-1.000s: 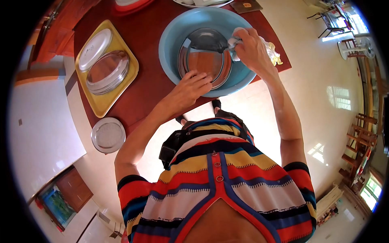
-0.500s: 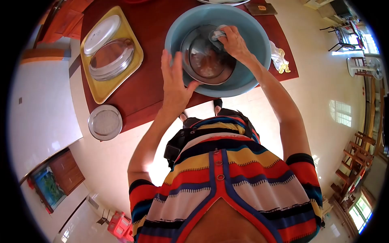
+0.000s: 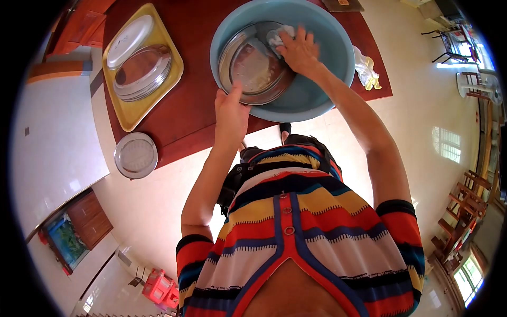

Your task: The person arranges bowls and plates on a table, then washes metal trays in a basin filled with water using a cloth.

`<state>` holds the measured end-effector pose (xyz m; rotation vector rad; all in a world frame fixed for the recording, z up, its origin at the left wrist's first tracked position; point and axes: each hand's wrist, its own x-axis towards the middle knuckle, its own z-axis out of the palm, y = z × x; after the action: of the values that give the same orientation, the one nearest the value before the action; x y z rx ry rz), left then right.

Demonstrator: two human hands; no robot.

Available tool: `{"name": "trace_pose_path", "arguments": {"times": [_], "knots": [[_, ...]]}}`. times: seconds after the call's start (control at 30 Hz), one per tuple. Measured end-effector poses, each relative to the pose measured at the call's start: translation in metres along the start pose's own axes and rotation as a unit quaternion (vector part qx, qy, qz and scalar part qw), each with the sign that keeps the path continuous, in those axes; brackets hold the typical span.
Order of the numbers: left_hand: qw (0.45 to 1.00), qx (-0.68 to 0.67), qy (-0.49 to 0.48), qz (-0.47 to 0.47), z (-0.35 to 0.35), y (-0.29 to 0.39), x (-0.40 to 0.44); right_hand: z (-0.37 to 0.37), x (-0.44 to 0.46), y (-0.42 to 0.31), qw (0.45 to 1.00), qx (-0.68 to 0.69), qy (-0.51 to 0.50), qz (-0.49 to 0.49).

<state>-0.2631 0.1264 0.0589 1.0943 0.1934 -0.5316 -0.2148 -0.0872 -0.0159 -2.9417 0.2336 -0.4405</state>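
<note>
The left hand has its grip closed on the near-left rim of a round metal dish, the thumb over the edge and the fingers mostly hidden behind it. The dish is inside a round blue basin, toward its left side, and looks tilted; whether its underside touches the basin's bottom cannot be told. The right hand is over the far-right part of the dish, its thumb and forefinger at a crumpled whitish cloth; the other fingers are spread and blurred, and I cannot tell if this grip grasps the cloth or merely presses it. The basin rests on a reddish-brown surface. Just beside it, on the right, lies a crumpled white-and-yellow bundle, its material unclear. To the left, well apart from the basin, a yellow rectangular tray carries a white oval dish at its far end and a stack of oval metal dishes next to that. A round metal plate sits at the near-left corner of the surface, near the tray.
</note>
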Motion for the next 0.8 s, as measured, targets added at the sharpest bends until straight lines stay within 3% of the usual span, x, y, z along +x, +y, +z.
{"name": "trace_pose_path", "arguments": {"times": [0.1, 0.27, 0.4, 0.47, 0.5, 0.53, 0.6, 0.63, 0.77, 0.8], "knots": [[0.996, -0.081, 0.05, -0.001, 0.005, 0.0, 0.006, 0.007, -0.004, -0.002, 0.996, 0.064, -0.069, 0.007], [1.0, -0.008, 0.01, -0.016, 0.007, 0.006, 0.012, -0.035, -0.031, -0.025, 0.965, 0.193, -0.021, -0.178], [0.999, -0.016, -0.024, -0.023, 0.0, 0.009, 0.017, -0.05, -0.05, -0.059, 0.927, 0.331, -0.043, -0.172], [0.998, 0.015, -0.06, -0.015, -0.001, 0.011, 0.016, -0.057, -0.052, -0.075, 0.847, 0.508, -0.101, -0.12], [0.998, 0.015, -0.06, -0.015, 0.001, 0.012, 0.015, -0.064, -0.049, -0.08, 0.83, 0.528, -0.146, -0.101], [0.998, 0.029, -0.052, -0.014, 0.004, 0.015, 0.013, -0.058, -0.046, -0.083, 0.831, 0.528, -0.146, -0.102], [0.998, 0.041, -0.042, -0.01, 0.006, 0.016, 0.013, -0.033, -0.031, -0.082, 0.875, 0.443, -0.022, -0.194], [0.999, 0.036, -0.033, -0.018, 0.006, 0.014, 0.014, -0.025, -0.022, -0.079, 0.874, 0.443, -0.023, -0.196], [0.997, 0.073, -0.009, 0.006, 0.005, 0.004, 0.014, 0.023, 0.022, -0.036, 0.948, 0.154, 0.106, -0.256], [0.997, 0.072, -0.008, 0.007, 0.004, 0.001, 0.015, 0.023, 0.026, -0.023, 0.965, 0.167, 0.06, -0.195]]}}
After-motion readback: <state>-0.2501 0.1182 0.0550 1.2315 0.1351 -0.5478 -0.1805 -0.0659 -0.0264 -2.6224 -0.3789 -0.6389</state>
